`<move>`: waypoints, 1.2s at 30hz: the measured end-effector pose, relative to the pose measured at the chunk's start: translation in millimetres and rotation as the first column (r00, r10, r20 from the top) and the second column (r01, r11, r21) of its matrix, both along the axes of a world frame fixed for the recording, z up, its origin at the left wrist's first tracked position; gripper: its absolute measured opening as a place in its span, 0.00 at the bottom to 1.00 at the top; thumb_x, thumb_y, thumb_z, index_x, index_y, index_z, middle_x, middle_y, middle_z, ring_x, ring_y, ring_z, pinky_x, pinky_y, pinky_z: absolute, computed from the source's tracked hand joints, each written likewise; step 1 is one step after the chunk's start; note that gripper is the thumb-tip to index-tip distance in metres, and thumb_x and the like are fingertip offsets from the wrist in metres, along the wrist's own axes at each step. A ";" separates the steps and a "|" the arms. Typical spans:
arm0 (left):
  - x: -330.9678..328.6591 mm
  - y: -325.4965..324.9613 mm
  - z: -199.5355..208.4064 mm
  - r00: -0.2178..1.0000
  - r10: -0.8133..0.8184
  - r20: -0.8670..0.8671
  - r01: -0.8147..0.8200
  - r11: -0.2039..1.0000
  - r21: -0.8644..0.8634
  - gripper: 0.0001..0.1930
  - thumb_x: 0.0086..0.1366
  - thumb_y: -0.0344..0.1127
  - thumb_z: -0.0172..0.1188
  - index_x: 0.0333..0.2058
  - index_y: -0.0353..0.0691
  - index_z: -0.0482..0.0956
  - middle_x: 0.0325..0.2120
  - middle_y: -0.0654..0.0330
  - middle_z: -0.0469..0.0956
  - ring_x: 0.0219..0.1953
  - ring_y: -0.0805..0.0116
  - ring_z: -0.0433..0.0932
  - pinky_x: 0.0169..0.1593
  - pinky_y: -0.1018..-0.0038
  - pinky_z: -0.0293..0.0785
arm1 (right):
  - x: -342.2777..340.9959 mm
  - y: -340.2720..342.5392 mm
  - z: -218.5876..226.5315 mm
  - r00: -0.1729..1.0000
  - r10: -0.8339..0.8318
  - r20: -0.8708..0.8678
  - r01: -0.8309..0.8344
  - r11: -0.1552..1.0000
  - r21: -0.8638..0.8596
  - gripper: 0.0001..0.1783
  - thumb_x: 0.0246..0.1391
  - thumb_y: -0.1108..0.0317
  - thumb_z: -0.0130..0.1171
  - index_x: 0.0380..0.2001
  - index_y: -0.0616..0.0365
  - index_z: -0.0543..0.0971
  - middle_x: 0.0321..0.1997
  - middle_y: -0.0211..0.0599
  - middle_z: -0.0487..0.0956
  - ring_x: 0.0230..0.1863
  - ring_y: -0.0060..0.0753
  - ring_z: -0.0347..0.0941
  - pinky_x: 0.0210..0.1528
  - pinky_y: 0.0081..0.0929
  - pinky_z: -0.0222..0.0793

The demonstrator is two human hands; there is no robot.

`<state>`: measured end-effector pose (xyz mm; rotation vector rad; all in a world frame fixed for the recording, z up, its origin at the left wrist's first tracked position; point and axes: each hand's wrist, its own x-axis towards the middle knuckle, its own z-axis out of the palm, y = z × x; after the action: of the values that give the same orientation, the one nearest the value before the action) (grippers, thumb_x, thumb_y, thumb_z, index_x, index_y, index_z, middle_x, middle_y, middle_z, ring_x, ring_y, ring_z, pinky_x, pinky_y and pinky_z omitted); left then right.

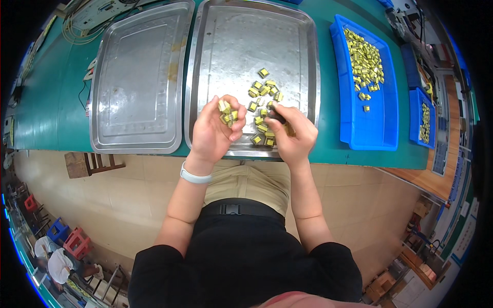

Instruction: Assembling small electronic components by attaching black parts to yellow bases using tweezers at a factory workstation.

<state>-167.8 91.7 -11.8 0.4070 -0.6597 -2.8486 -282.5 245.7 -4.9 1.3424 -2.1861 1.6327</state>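
Note:
My left hand [209, 132], with a pale band on its wrist, is cupped palm up. Its curled fingers hold several small block-shaped transformers [228, 114], yellow and dark metallic. Over the right half of the metal tray [231, 46], my right hand [294, 132] is closed, thumb and fingers pinched at one small transformer [270, 104]. A dark patch shows between those fingers; whether it is a finger cover or a separate thing, I cannot tell. Between the two hands, more loose transformers [264, 88] lie scattered on the tray, some partly hidden by my right hand.
A second metal tray [138, 72] lies to the left on the green table [56, 113]. To the right stand a blue bin [370, 131] of similar transformers and a smaller blue bin [421, 98]. A wooden stool [78, 165] is below the table edge; a person [60, 265] sits far lower left.

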 end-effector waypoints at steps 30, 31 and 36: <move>-4.7 14.2 3.6 0.994 0.093 0.065 -0.046 0.852 -0.521 0.14 0.72 0.34 0.59 0.52 0.34 0.74 0.44 0.58 0.78 0.40 0.75 0.77 0.40 0.79 0.76 | -2.0 -3.5 -0.2 0.997 0.007 -0.076 -0.007 1.000 -0.008 0.17 0.42 0.75 0.73 0.39 0.62 0.84 0.29 0.40 0.84 0.25 0.39 0.79 0.28 0.31 0.72; -6.0 15.2 0.3 0.990 0.142 0.017 -0.112 0.841 -0.529 0.14 0.72 0.33 0.60 0.53 0.35 0.73 0.46 0.58 0.78 0.40 0.75 0.77 0.42 0.79 0.76 | -2.0 -3.8 -0.1 0.997 0.008 -0.075 -0.008 1.000 -0.007 0.17 0.42 0.75 0.73 0.39 0.62 0.84 0.29 0.40 0.84 0.25 0.39 0.79 0.28 0.31 0.72; -6.7 15.0 -3.6 0.991 0.129 -0.015 -0.117 0.836 -0.537 0.15 0.70 0.32 0.62 0.52 0.37 0.72 0.50 0.57 0.75 0.41 0.75 0.75 0.45 0.78 0.74 | -1.6 -3.8 -0.9 0.996 0.004 -0.093 -0.003 1.000 0.015 0.14 0.42 0.75 0.72 0.37 0.61 0.85 0.27 0.39 0.84 0.23 0.37 0.77 0.28 0.30 0.71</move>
<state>-174.5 106.7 -15.4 0.3652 -1.3326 -2.3924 -284.1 241.8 -5.7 1.3972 -2.1481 1.5258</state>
